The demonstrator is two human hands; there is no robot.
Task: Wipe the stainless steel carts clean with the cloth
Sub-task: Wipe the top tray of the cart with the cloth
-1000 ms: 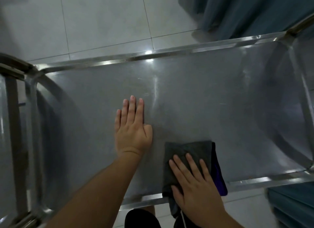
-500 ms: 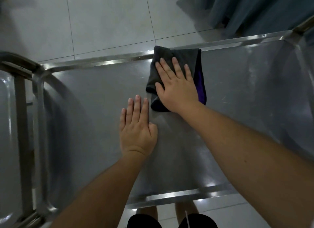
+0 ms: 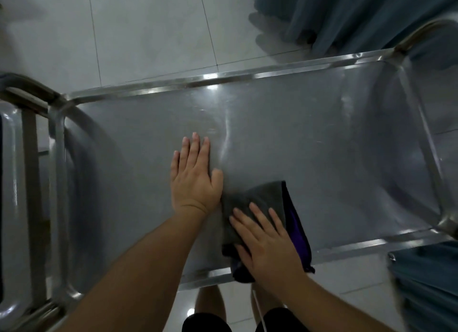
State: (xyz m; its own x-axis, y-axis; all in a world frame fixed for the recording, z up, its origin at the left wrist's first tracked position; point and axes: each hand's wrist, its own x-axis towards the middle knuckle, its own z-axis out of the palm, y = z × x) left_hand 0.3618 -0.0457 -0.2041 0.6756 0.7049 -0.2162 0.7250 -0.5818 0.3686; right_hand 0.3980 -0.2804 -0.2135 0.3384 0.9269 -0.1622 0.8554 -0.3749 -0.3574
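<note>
The left hand [image 3: 195, 180] lies flat, fingers straight and together, palm down on the cart [image 3: 322, 138] shelf near its middle. The right hand [image 3: 266, 240], fingers spread and straight, presses the grey cloth [image 3: 257, 195] against the shelf at the cart's near rim, just beside the left thumb. Both forearms reach forward over that rim.

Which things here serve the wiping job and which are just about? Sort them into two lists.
Job:
cloth, pressed flat under the right hand
cart top, stainless steel
left hand, flat on the cart top beside the cloth

Just about:
blue curtain beyond the far rail
blue fabric at lower right
tiled floor
</note>
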